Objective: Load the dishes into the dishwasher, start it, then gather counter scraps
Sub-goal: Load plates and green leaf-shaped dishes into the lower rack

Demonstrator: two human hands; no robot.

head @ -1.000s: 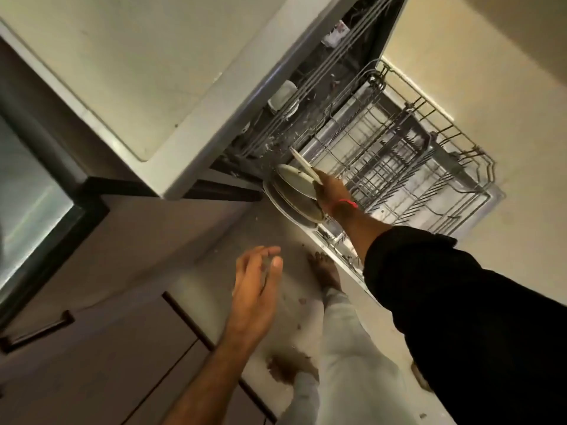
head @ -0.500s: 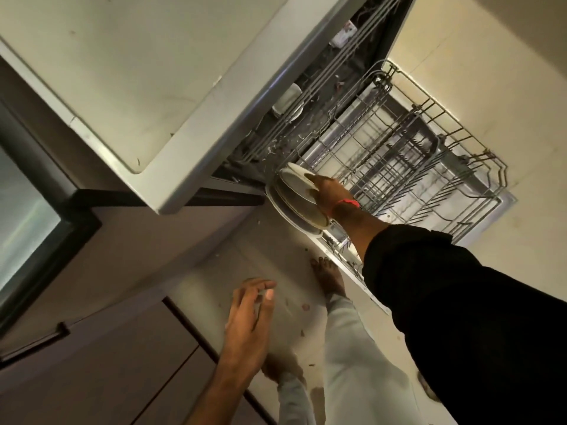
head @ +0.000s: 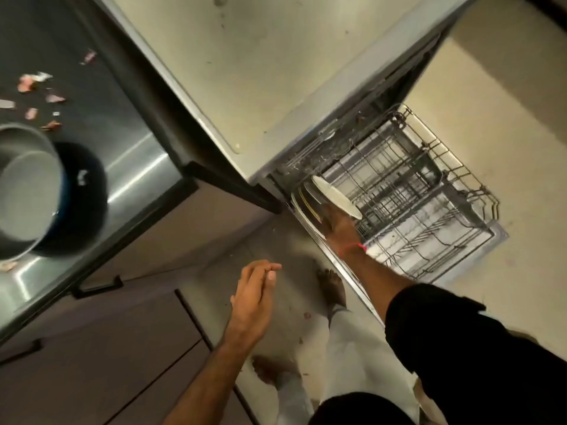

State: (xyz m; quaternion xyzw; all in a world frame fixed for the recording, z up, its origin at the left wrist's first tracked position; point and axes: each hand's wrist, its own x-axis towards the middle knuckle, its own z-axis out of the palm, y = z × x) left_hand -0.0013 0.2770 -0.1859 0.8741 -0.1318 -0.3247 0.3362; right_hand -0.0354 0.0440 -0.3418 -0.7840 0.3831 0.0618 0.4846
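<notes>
The dishwasher's lower rack is pulled out over the open door. Several white plates stand on edge at the rack's near left corner. My right hand, with a red thread at the wrist, rests against these plates, fingers on the front plate's lower edge. My left hand hangs free above the floor, fingers straight and together, holding nothing. Pink scraps lie scattered on the steel counter at the upper left.
A grey bowl sits inside a dark blue bowl on the counter. The dishwasher's pale top panel fills the upper middle. Cabinet drawers with dark handles run below the counter. My bare feet stand on the floor beside the door.
The view has swung left, bringing the counter, bowls and scraps into sight. My right hand stays at the plates in the rack. My left hand has risen slightly, fingers now together.
</notes>
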